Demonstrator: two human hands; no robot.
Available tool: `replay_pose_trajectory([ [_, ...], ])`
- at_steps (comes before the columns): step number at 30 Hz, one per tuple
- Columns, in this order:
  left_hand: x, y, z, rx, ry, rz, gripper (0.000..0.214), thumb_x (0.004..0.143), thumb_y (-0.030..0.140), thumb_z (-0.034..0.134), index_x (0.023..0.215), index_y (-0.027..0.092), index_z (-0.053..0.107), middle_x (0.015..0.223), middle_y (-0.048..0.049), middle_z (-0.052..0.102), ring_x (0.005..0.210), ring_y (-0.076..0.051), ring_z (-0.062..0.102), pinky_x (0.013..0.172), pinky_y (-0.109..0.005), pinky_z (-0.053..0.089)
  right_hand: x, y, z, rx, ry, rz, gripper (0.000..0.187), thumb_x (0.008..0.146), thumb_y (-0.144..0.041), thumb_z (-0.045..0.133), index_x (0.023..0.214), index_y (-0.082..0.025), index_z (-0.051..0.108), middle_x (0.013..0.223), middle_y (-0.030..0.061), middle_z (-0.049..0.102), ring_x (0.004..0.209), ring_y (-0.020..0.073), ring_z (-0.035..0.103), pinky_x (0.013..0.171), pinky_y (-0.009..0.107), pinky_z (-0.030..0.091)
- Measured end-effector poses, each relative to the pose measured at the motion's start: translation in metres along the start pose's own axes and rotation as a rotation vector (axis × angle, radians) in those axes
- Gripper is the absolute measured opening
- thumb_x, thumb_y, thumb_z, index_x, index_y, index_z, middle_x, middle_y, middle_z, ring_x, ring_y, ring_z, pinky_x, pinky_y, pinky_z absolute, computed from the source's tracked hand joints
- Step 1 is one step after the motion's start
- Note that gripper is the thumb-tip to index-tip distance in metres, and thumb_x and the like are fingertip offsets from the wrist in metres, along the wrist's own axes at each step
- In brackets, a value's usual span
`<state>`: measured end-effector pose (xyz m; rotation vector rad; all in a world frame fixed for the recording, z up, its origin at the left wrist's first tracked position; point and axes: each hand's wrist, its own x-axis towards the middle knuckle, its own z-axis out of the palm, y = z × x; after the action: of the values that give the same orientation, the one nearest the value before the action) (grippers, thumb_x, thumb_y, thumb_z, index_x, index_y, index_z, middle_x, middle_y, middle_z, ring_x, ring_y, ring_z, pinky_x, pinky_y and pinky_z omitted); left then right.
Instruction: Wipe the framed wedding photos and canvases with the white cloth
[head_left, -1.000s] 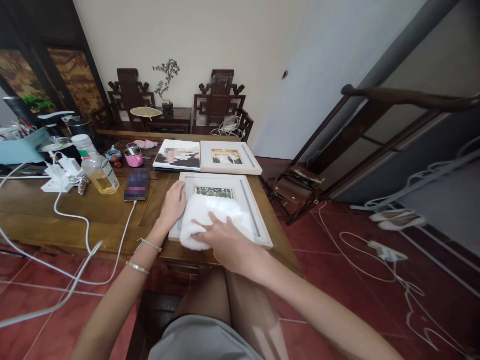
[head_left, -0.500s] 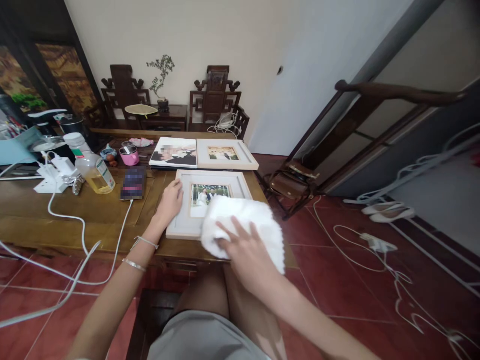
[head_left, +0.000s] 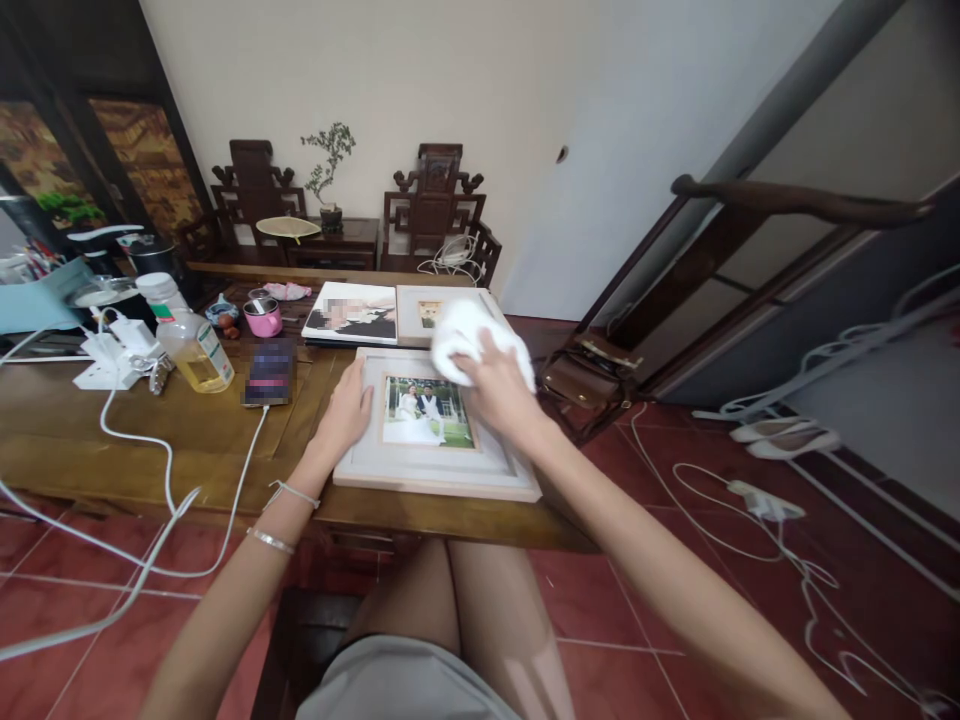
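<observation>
A pale picture frame (head_left: 435, 478) with a photo of two people lies face up near the front edge of the wooden table. Gripping its left border, my left hand (head_left: 348, 408) has the thumb over the front and the fingers along the outer side. My right hand (head_left: 499, 385) is closed on a white cloth (head_left: 472, 335), pressed over the frame's upper right corner. The cloth hides that corner and part of a second pale frame (head_left: 411, 312) behind. Beside that second frame lies a white-edged photo panel (head_left: 352, 312).
On the left of the table (head_left: 225, 450) stand a bottle of yellow liquid (head_left: 196, 345), a charging phone (head_left: 268, 372), a pink cup (head_left: 262, 317) and a white power strip (head_left: 112, 355). White cables hang over the front edge. A dark chair (head_left: 795, 205) stands right, with a brown bag (head_left: 589, 375).
My right hand has slid the cloth from the frame's lower right part up to its top right corner, uncovering the photo. My left hand stays at the left border.
</observation>
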<state>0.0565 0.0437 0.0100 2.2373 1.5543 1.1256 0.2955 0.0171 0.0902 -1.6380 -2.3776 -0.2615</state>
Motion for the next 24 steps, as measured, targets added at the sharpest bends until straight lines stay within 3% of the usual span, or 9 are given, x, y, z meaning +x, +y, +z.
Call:
replay_pose_trajectory([
  [2,0.0,-0.002,0.0,-0.043,0.035,0.027,0.064,0.088,0.02,0.047,0.146,0.009,0.022,0.148,-0.0221,0.035,0.138,-0.029,0.034,0.115,-0.048,0.028,0.038,-0.023,0.012,-0.013,-0.012,-0.157,0.072,0.068,0.008,0.037,0.132,-0.019,0.054,0.153,0.0068,0.033,0.143,0.0397,0.012,0.106,0.07,0.021],
  [5,0.0,-0.003,0.001,-0.085,0.078,0.047,0.08,0.085,0.021,0.053,0.149,0.01,0.006,0.153,-0.023,0.024,0.143,-0.031,0.024,0.116,-0.049,0.024,0.074,-0.06,0.03,-0.038,-0.102,-0.289,0.057,0.079,0.001,0.041,0.127,-0.024,0.059,0.153,0.0024,0.035,0.143,0.0371,0.013,0.106,0.072,0.015],
  [9,0.001,-0.005,0.003,-0.135,0.098,0.069,0.089,0.082,0.018,0.053,0.15,0.014,-0.005,0.156,-0.0206,0.016,0.145,-0.029,0.018,0.116,-0.049,0.023,0.086,-0.077,0.045,-0.065,-0.168,-0.257,0.046,0.088,-0.008,0.042,0.123,-0.029,0.061,0.15,0.0012,0.039,0.142,0.0349,0.018,0.105,0.071,0.018],
  [12,0.0,-0.008,0.006,-0.154,0.091,0.076,0.086,0.081,0.012,0.049,0.15,0.015,-0.003,0.156,-0.0191,0.019,0.144,-0.029,0.021,0.115,-0.049,0.026,0.082,-0.063,0.046,-0.098,-0.199,-0.155,0.045,0.088,-0.007,0.043,0.123,-0.029,0.062,0.148,0.0007,0.042,0.143,0.0347,0.016,0.105,0.072,0.017],
  [17,0.0,-0.015,0.011,-0.07,0.013,0.077,0.063,0.08,0.005,0.041,0.143,0.011,0.033,0.145,-0.0178,0.041,0.138,-0.028,0.036,0.115,-0.049,0.028,0.066,-0.021,0.039,-0.144,-0.242,-0.067,0.048,0.086,-0.001,0.043,0.119,-0.027,0.064,0.148,-0.0002,0.043,0.143,0.0341,0.017,0.105,0.072,0.016],
  [24,-0.001,-0.022,0.02,-0.011,-0.04,0.093,0.05,0.078,0.0,0.038,0.125,0.008,0.054,0.145,-0.0179,0.043,0.143,-0.03,0.025,0.116,-0.052,0.028,0.021,0.047,0.025,-0.186,-0.299,0.084,0.057,0.08,0.004,0.038,0.119,-0.026,0.065,0.145,0.0035,0.047,0.139,0.0364,0.023,0.098,0.076,0.022],
])
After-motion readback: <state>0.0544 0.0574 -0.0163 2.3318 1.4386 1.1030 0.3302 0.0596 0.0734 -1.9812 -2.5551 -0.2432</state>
